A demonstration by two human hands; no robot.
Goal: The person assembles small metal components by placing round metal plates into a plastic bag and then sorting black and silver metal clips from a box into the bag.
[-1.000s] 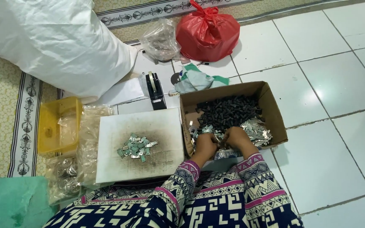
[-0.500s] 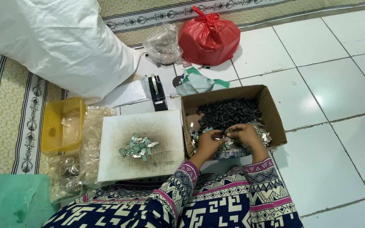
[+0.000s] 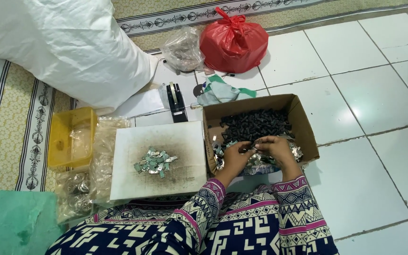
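A brown cardboard box (image 3: 303, 118) lies on the tiled floor, holding a heap of small black parts (image 3: 253, 125) at the back and shiny silver metal pieces (image 3: 260, 163) at the front. Both hands are inside it. My left hand (image 3: 236, 158) and my right hand (image 3: 276, 147) meet fingertip to fingertip over the silver pieces, pinching small parts between them. What exactly each holds is too small to tell. Left of the box, a white board (image 3: 180, 165) carries a little pile of silver pieces (image 3: 154, 161).
A yellow plastic tub (image 3: 60, 141) and clear bags (image 3: 102, 156) sit left of the board. Behind are a black tape dispenser (image 3: 176, 101), a crumpled cloth (image 3: 218, 92), a clear bag (image 3: 182, 49), a red tied bag (image 3: 234, 40) and a big white sack (image 3: 62, 47).
Both hands have moved up from the box's front edge and come together over the silver pieces. The view has shifted slightly.
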